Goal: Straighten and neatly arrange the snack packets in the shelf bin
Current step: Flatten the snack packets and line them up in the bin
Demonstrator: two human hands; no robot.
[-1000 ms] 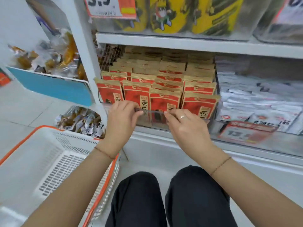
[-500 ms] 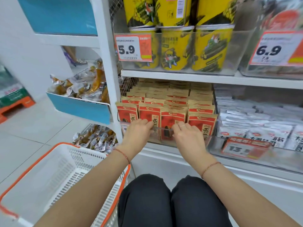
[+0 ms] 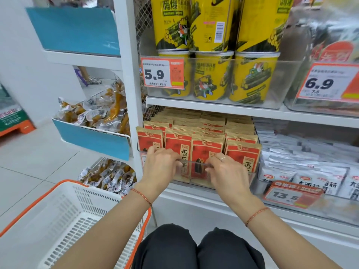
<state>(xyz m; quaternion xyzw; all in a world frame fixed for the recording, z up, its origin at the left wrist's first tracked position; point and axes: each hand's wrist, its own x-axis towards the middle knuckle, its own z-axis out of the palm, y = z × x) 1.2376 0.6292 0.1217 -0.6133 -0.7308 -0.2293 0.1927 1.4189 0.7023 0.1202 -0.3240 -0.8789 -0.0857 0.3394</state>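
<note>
Our left hand (image 3: 159, 167) and right hand (image 3: 227, 171) curled, fingers gripped over clear plastic bin's front rim (image 3: 194, 162), touching red-and-tan paper snack packets (image 3: 206, 152), 4 across.

Standing in a clear bin (image 3: 287, 78) on the upper shelf: yellow snack canisters (image 3: 213, 74), behind a 5.9 price tag (image 3: 162, 73). Hanging to the right: a 6.9 price tag (image 3: 328, 83). Lying in rows on the lower shelf: white snack packets (image 3: 303, 158), above a 13.5 price tag (image 3: 291, 194). Sitting at lower left: a white shopping basket (image 3: 64, 220) with orange rim. Piling in blue-fronted side trays (image 3: 93, 138): clear-wrapped brown snacks (image 3: 97, 113).
</note>
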